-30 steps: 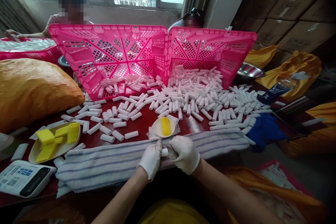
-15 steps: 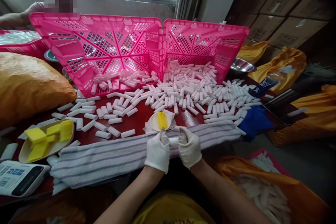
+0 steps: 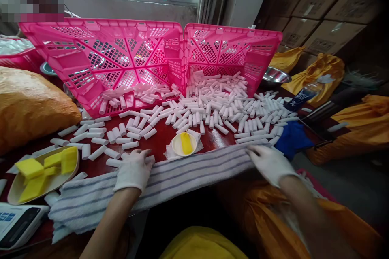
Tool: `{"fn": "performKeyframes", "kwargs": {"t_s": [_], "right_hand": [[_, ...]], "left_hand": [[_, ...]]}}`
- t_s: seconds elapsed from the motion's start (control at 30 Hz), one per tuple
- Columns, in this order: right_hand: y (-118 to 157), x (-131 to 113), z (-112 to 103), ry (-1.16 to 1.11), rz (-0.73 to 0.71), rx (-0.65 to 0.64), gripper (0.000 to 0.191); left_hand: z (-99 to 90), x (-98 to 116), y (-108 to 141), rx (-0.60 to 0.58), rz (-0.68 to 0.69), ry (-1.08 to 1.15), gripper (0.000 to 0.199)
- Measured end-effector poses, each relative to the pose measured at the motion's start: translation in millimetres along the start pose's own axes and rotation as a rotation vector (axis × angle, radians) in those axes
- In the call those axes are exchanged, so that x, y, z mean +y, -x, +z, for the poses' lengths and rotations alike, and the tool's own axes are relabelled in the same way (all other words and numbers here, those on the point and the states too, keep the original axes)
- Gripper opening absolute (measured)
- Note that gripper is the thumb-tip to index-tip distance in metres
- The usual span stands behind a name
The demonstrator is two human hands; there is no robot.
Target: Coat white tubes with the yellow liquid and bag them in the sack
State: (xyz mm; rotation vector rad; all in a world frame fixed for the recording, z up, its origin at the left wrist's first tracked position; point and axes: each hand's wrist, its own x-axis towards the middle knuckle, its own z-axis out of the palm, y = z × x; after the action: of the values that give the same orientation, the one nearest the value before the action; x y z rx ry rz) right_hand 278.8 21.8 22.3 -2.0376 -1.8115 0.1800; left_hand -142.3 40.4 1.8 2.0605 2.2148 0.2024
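Head view: gloved left hand (image 3: pixel 133 170) down flat at the far edge of the striped towel (image 3: pixel 188 172), fingers spread over a white tube (image 3: pixel 148 158), not clenched. Gloved right hand (image 3: pixel 269 163) loose and empty on the towel's right end. Small dish (image 3: pixel 183 144) just beyond the towel; bare red table (image 3: pixel 158 142) beside it.

Between my hands, the striped towel (image 3: pixel 188 172) lies bare, so I can pass there. Beyond it, the small dish (image 3: pixel 184 144) and scattered white tubes (image 3: pixel 212 109) crowd the table (image 3: pixel 159 141); pink baskets (image 3: pixel 121 60) wall the far side.
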Motion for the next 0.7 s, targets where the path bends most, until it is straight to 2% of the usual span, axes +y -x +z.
{"fn": "performKeyframes", "kwargs": {"t_s": [0.07, 0.17, 0.23, 0.3, 0.37, 0.43, 0.53, 0.6, 0.63, 0.7], "right_hand": [[-41.7, -31.0, 38.1, 0.155, 0.077, -0.075, 0.034], [-88.5, -61.1, 82.2, 0.256, 0.017, -0.097, 0.033], [-99.3, -62.4, 96.1, 0.277, -0.019, -0.092, 0.026], [-95.8, -55.3, 99.1, 0.249, -0.009, -0.055, 0.024], [-84.1, -50.0, 95.8, 0.094, 0.004, -0.012, 0.027], [-69.8, -53.9, 91.1, -0.230, -0.025, -0.018, 0.034], [-53.8, -78.2, 89.3, -0.722, -0.165, -0.225, 0.043], [-50.4, -98.8, 93.6, -0.884, -0.211, -0.400, 0.046], [-50.9, -108.0, 97.2, -0.932, -0.194, -0.461, 0.047], [-54.2, -121.9, 106.5, -0.987, -0.095, -0.499, 0.047]], "left_hand": [[5.7, -4.5, -4.3, -0.025, 0.007, 0.007, 0.035], [11.9, -4.9, -6.3, 0.003, 0.029, 0.029, 0.035], [12.9, -5.8, -5.6, 0.033, 0.018, 0.011, 0.035], [12.4, -7.6, -4.3, 0.051, 0.004, 0.012, 0.035], [12.4, -8.4, -3.2, 0.085, 0.016, 0.050, 0.033], [14.3, -5.5, -3.3, 0.148, 0.052, 0.126, 0.032], [20.6, 8.1, -5.6, 0.202, 0.094, 0.393, 0.032], [25.3, 21.3, -7.9, 0.163, 0.064, 0.604, 0.035], [27.4, 27.8, -9.0, 0.138, 0.041, 0.682, 0.036], [30.9, 38.2, -11.3, 0.102, 0.000, 0.753, 0.036]]}}
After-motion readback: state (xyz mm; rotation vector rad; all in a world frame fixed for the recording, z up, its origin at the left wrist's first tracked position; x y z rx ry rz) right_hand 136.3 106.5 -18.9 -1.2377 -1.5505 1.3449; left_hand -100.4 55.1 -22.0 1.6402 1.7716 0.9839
